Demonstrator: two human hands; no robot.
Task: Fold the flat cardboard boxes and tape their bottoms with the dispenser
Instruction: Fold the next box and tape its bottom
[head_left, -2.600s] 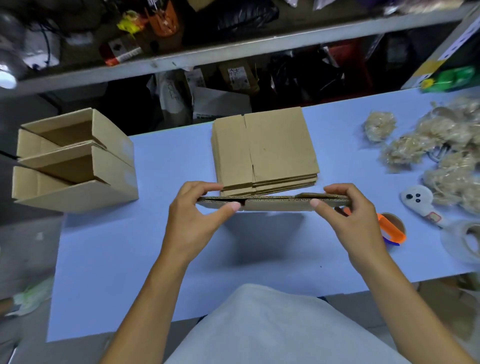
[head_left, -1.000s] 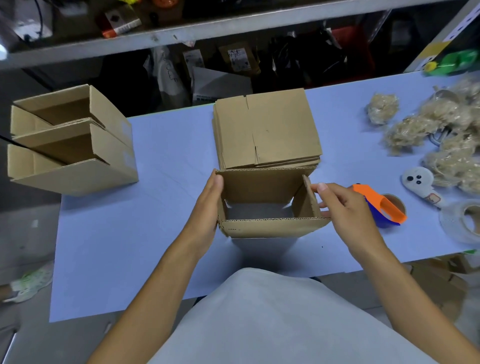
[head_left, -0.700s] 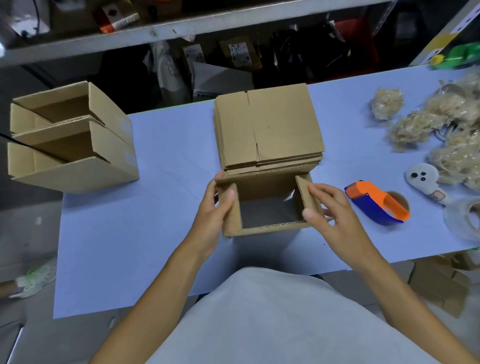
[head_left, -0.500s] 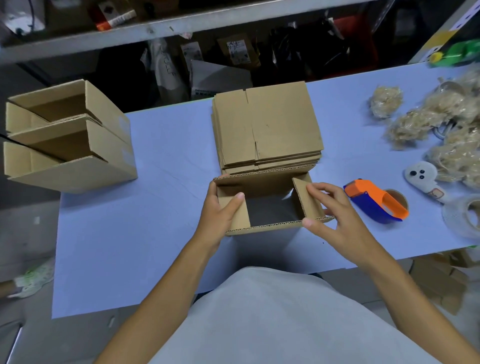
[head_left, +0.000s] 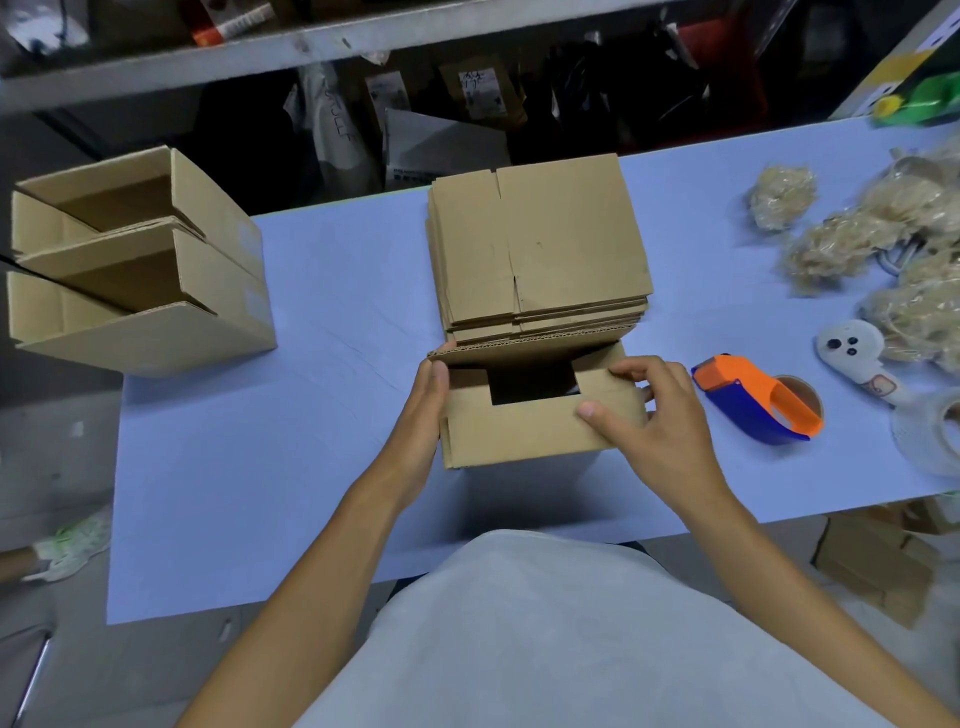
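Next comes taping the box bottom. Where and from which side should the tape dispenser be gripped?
Probably the blue-and-orange body of the tape dispenser, taken from above by the right hand: it lies on its side just right of that hand, tape roll at its far right end.

Box and flat stack: matt brown corrugated cardboard, fluted edges showing. Desk: smooth matt pale-blue surface. Dispenser: glossy orange and blue plastic. Tape roll: shiny clear film.
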